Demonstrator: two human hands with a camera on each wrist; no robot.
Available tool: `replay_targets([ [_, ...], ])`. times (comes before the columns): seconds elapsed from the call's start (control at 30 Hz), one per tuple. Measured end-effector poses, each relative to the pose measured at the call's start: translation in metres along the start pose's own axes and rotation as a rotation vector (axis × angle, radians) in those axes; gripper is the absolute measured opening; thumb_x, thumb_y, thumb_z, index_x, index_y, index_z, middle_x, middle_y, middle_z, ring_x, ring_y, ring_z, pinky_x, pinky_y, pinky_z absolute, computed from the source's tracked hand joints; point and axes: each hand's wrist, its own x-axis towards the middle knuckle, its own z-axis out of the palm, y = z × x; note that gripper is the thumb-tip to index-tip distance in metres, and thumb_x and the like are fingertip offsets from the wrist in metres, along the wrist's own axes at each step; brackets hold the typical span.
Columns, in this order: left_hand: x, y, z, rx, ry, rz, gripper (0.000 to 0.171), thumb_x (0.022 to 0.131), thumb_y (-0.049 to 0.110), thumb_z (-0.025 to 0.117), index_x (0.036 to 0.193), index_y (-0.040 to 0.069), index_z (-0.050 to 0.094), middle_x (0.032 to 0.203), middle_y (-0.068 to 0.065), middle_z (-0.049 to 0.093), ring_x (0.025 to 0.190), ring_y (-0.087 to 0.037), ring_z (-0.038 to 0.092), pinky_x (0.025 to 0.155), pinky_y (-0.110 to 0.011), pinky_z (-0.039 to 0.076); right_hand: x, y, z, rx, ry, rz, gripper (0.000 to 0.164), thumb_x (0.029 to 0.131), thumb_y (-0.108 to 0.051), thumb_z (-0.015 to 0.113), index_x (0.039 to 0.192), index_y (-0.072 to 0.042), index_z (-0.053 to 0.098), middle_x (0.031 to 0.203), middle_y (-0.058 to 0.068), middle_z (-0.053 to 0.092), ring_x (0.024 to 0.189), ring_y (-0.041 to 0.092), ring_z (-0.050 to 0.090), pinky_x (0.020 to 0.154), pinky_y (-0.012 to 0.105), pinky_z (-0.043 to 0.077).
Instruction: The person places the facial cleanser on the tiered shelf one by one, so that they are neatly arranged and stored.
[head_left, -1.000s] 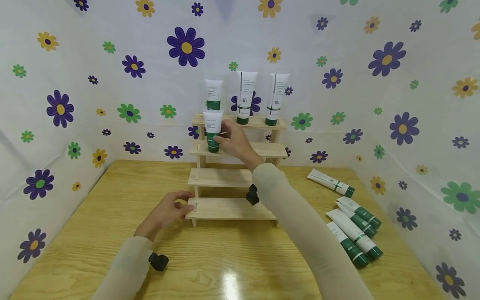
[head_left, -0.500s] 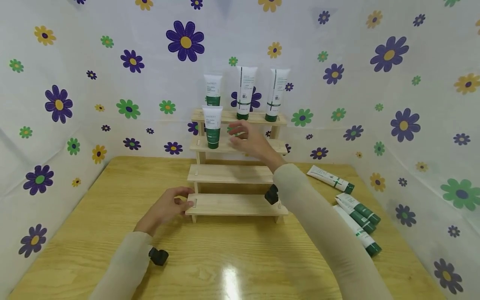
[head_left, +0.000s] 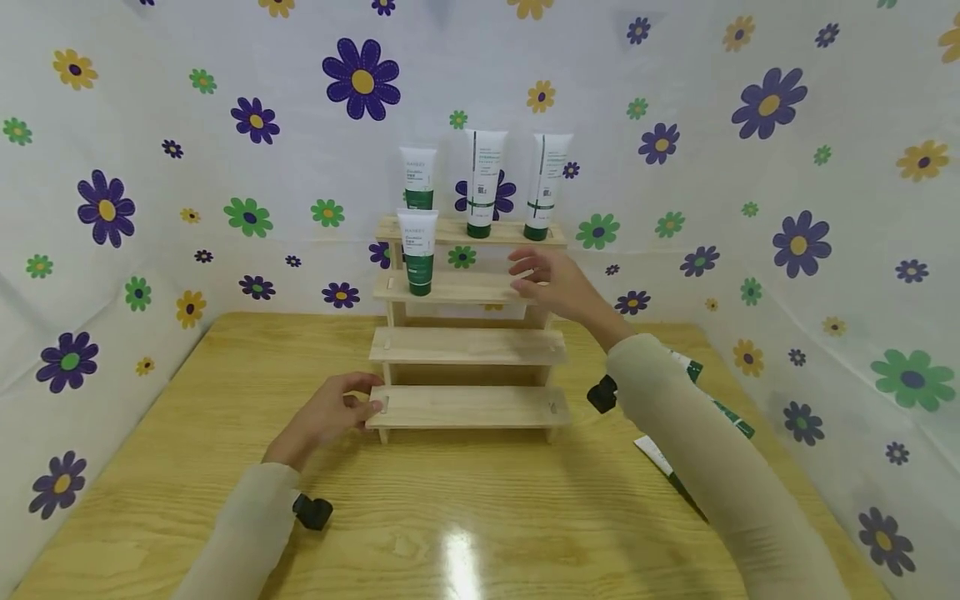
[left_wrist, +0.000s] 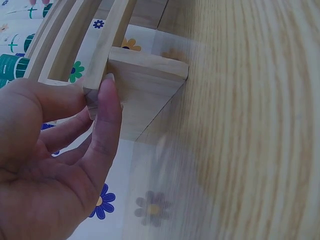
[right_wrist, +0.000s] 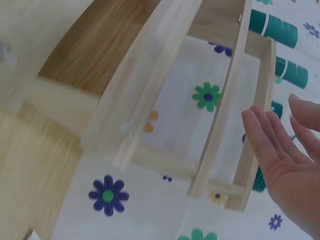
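Observation:
A stepped wooden display rack stands on the table. My left hand pinches the left end of its lowest step between thumb and fingers, as the left wrist view confirms. One white and green squeeze tube stands upright at the left of the second step from the top. On the top step are a shorter tube and two taller tubes, one in the middle and one at the right. Near the right end of the second step is my right hand, fingers loosely extended and holding nothing.
Several more tubes lie on the table at the right, among them a white one, partly hidden by my right sleeve. A flower-patterned cloth hangs behind and at both sides. The wooden tabletop extends in front.
My right hand has let go of the tube on the second step and moved away to the right. My left hand stays at the lowest step.

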Motion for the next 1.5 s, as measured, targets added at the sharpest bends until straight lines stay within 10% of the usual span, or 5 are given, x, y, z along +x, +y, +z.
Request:
replay_targets([
  [0.8,0.002,0.000,0.000,-0.044,-0.009,-0.012,0.044,0.103,0.014,0.063,0.144,0.002,0.053,0.135,-0.023,0.056,0.093,-0.019,0.067,0.079,-0.035,0.063,-0.075,0.075,-0.087,-0.211,-0.049,0.115,0.042,0.105,-0.013,0.059,0.140,0.008,0.050,0.132,0.035,0.060,0.115,0.047,0.067,0.086,0.045,0.064],
  [1.5,-0.001,0.002,-0.001,-0.036,-0.018,0.035,0.044,0.103,0.011,0.063,0.143,-0.003,0.052,0.133,-0.027,0.056,0.089,-0.018,0.067,0.078,-0.038,0.063,-0.122,0.143,-0.125,-0.306,-0.251,0.401,0.044,0.102,-0.011,0.062,0.133,0.017,0.050,0.126,0.040,0.060,0.105,0.045,0.069,0.084,0.047,0.064],
])
